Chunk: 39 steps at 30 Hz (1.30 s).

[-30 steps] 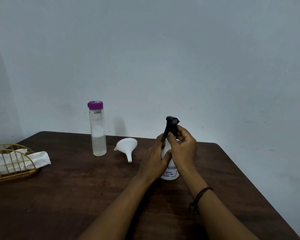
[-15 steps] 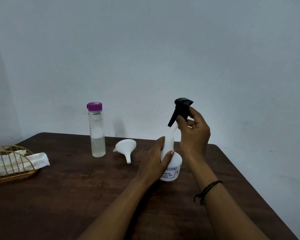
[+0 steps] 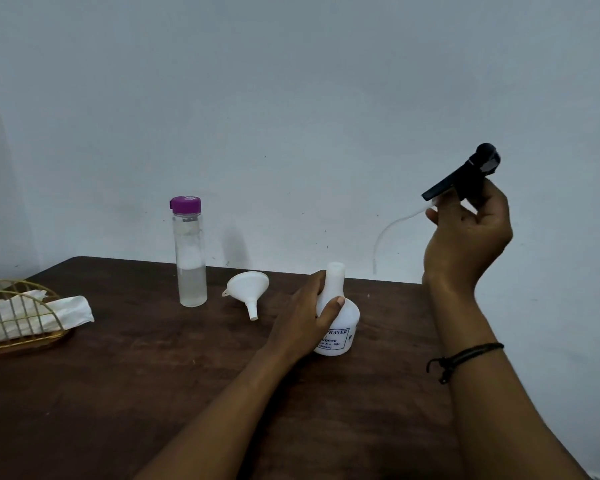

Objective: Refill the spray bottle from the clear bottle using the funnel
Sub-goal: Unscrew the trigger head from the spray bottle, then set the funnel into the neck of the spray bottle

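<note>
The left hand (image 3: 303,320) is wrapping around the neck and shoulder of the white spray bottle (image 3: 338,327), thumb pressing on the front, and the bottle is standing upright on the dark wooden table (image 3: 125,386) with its mouth open at the top. Up and to the right, the right hand (image 3: 468,233) is gripping the black spray head (image 3: 465,178) in the air, fingers closing tight around it, trigger pointing left, and the thin white tube (image 3: 392,226) is hanging down from it in a curve, its end dangling clear of the bottle and off to the right of the neck. A dark cord bracelet (image 3: 465,356) is sitting on the right wrist. The white funnel (image 3: 248,292) is lying on its side just left of the bottle, spout pointing toward the camera, not touching anything else. Further left, the clear bottle (image 3: 189,258) is standing upright with its purple cap (image 3: 186,205) on and liquid filling the lower part. At the far left edge, a gold wire basket (image 3: 18,327) is holding a crumpled white cloth (image 3: 66,310), well apart from the rest.
</note>
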{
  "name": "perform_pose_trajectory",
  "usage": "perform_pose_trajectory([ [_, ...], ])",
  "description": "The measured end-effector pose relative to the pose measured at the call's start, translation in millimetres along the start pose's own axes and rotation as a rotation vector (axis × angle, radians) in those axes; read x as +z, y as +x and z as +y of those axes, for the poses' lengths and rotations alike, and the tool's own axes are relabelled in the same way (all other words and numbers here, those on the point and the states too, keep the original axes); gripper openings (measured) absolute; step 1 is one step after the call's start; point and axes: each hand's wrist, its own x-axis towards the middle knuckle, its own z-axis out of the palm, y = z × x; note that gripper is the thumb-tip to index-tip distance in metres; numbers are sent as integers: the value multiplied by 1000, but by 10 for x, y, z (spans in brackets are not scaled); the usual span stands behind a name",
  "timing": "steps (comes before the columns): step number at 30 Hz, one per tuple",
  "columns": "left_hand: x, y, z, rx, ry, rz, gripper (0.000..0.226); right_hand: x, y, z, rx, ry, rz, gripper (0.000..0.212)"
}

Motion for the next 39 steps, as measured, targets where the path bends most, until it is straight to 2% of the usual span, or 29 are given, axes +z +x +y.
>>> perform_pose_trajectory([
  [3, -3, 9, -12, -4, -2, -1, 35, -102, 75, 184, 69, -182, -56, 25],
  [7, -12, 14, -21, -6, 3, 2, 38, -296, 86, 514, 147, -600, -345, 26],
  [11, -9, 16, -8, -18, -5, -3, 38, -447, -9, 846, 317, -1023, -593, 34],
  [16, -8, 17, -2, -15, -19, 15, 34, -586, -145, 1183, 476, -1241, -796, 31],
  [19, 2, 21, -2, -14, -22, 15, 32, -633, -195, 1262, 489, -1278, -783, 47],
  [29, 3, 5, -23, -30, -25, -12, 33, -653, -172, 1197, 468, -1219, -796, 49],
  [33, -17, 2, -20, -16, -22, 8, 40, -496, 3, 907, 491, -1109, -788, 47],
  [36, -70, 38, -35, 10, -2, 82, 38, -294, 28, 660, 382, -958, -786, 51],
  [39, -192, 84, 13, -6, -55, 172, 37, -95, -90, 375, 274, -743, -791, 31],
])
